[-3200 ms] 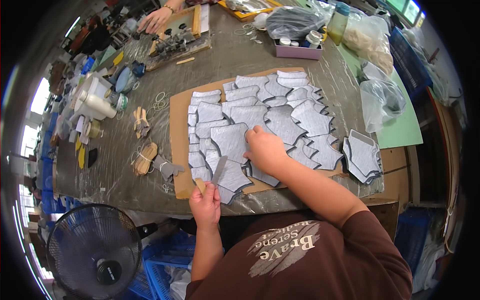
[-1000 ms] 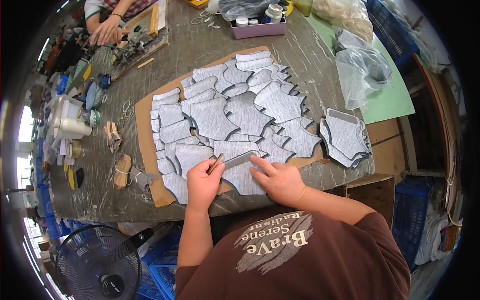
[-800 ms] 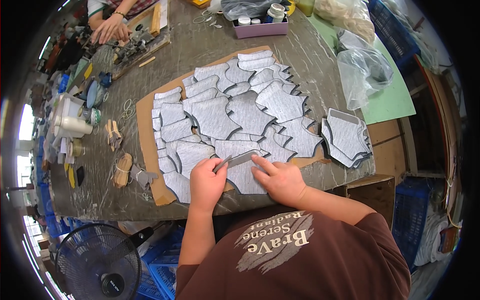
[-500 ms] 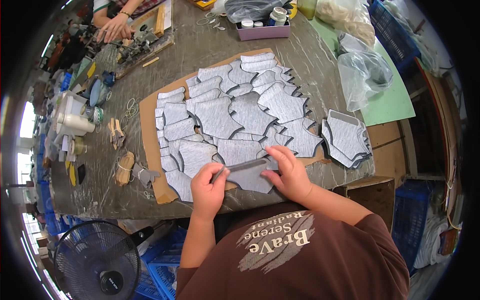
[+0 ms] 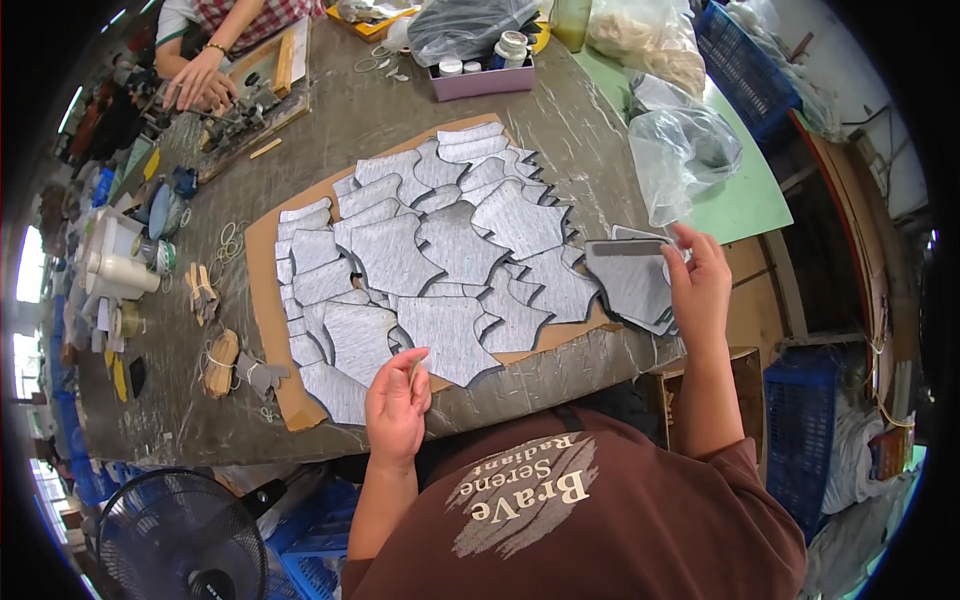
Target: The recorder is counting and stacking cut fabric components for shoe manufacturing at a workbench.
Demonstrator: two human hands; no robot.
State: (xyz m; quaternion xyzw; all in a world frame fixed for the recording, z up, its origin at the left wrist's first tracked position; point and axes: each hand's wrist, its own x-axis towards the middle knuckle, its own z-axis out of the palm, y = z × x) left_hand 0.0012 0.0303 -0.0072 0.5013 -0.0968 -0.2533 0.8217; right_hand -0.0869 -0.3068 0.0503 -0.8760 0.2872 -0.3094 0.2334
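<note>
At the right table edge, my right hand (image 5: 698,285) pinches the corner of a grey cut piece (image 5: 628,275) with a dark strip along its far edge. That piece lies over a small stack of similar pieces. My left hand (image 5: 398,400) is raised at the near edge of the spread, its thumb and fingers closed together. Something thin and pale shows at its fingertips, too small to name. Just beyond it, overlapping heathered grey cut pieces (image 5: 465,245) with curved, dark edges cover a brown cardboard sheet (image 5: 268,330).
A lilac box (image 5: 482,84) of jars stands at the back. Clear plastic bags (image 5: 685,160) lie on a green board (image 5: 745,195) at right. Bundled sticks (image 5: 221,365) and rubber bands lie left. A co-worker's hands (image 5: 205,82) are far left; a fan (image 5: 185,545) stands near left.
My right hand has carried the grey piece from in front of me rightward onto the small stack. My left hand has let go of it and stays near the spread. The view has shifted slightly.
</note>
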